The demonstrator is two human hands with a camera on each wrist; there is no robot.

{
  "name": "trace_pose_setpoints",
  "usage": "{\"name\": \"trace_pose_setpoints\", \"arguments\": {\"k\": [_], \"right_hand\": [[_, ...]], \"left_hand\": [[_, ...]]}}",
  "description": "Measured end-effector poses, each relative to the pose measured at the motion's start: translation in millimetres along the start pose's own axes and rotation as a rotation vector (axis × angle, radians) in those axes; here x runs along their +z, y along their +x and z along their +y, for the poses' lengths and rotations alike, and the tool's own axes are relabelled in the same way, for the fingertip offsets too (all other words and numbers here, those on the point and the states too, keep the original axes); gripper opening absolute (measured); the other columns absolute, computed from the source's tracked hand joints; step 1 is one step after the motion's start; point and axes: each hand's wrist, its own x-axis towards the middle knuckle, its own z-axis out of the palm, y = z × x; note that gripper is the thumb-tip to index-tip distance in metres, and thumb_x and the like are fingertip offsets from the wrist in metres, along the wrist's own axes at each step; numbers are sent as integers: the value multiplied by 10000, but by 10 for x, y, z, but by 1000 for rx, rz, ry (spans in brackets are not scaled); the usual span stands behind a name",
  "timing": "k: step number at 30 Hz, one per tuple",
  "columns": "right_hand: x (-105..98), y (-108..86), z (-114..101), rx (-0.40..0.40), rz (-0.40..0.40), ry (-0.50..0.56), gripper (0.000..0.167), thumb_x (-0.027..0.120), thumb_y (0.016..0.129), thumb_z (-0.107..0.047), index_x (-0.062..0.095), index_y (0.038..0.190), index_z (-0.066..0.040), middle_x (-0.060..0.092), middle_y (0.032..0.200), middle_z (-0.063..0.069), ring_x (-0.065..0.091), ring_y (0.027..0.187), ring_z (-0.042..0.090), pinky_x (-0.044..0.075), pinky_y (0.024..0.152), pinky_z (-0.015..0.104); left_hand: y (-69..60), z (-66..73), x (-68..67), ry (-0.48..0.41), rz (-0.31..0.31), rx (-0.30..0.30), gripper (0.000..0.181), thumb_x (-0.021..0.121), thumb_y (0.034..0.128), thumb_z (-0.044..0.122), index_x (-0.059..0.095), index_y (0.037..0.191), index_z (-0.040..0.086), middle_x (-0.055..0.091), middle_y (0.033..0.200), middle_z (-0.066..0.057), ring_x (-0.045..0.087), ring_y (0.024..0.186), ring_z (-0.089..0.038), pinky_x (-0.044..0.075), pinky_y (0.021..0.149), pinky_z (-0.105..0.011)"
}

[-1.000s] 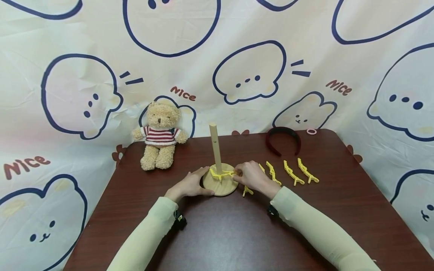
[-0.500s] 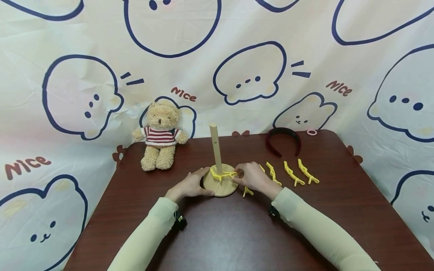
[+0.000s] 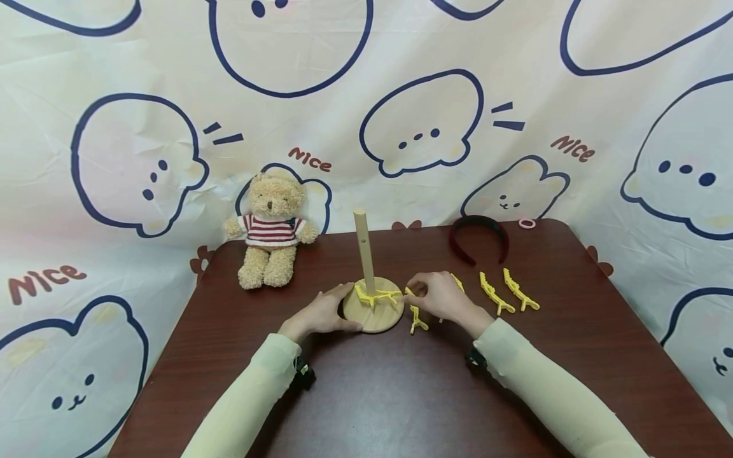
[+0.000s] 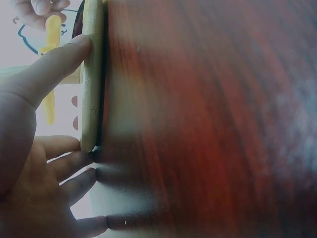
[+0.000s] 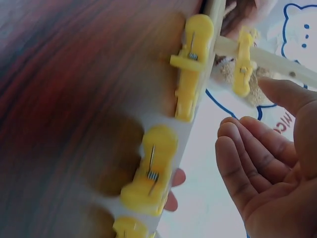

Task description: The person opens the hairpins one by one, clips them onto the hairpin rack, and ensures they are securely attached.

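Note:
A round wooden base (image 3: 375, 319) with an upright post (image 3: 364, 251) stands on the table. My left hand (image 3: 322, 310) holds the base's left rim, thumb over its edge and the other fingers at its side in the left wrist view. Low on the post, just above the base, sits a yellow hair clip (image 5: 242, 67). My right hand (image 3: 442, 296) hovers to the right of it, thumb apart from the fingers and nothing between them. Beneath that hand lies another yellow hair clip (image 3: 418, 320), partly covered; a further one (image 3: 457, 280) is mostly hidden behind the hand.
Two more yellow hair clips (image 3: 495, 293) lie to the right. A dark red headband (image 3: 478, 219) and a pink ring (image 3: 527, 224) lie at the back right. A teddy bear (image 3: 271, 230) sits at the back left, against the printed cloth.
My right hand has let go of the clip on the post and drawn back to the right, uncovering more of the clip beside the base. The left hand and stand have stayed put.

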Motion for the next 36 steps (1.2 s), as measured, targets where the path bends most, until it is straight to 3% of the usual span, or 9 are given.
{"name": "trace_pose_setpoints", "arguments": {"k": [5,15,31,36], "right_hand": [[-94,-64,133,36,4,51,327,759,873,-403,754,1085,-155,737,913,-50,654,795,73,559,709,288],[-379,-241,360,138,22,103,397,765,862,-432,750,1115,-125,744,942,-4,652,809,135,544,655,275],[-666,-521,744,192,99,51,335,756,883,-369,754,1101,-115,750,920,20,638,766,149,512,608,283],[-751,-628,861,225,123,33,390,751,881,-412,752,1104,-91,764,934,47,649,746,137,512,608,279]], "left_hand": [[4,-8,6,7,1,2,1065,801,790,532,249,1593,102,300,1630,-165,269,1520,-341,172,1213,-635],[5,-10,0,2,2,9,1066,801,787,538,254,1591,99,298,1631,-161,258,1524,-341,163,1215,-636],[-4,-3,3,-6,-6,0,1067,799,793,527,238,1596,105,287,1634,-169,246,1528,-340,151,1222,-627],[-6,2,-4,-6,-5,0,1068,800,793,525,237,1596,102,282,1637,-164,241,1530,-339,148,1222,-627]]}}
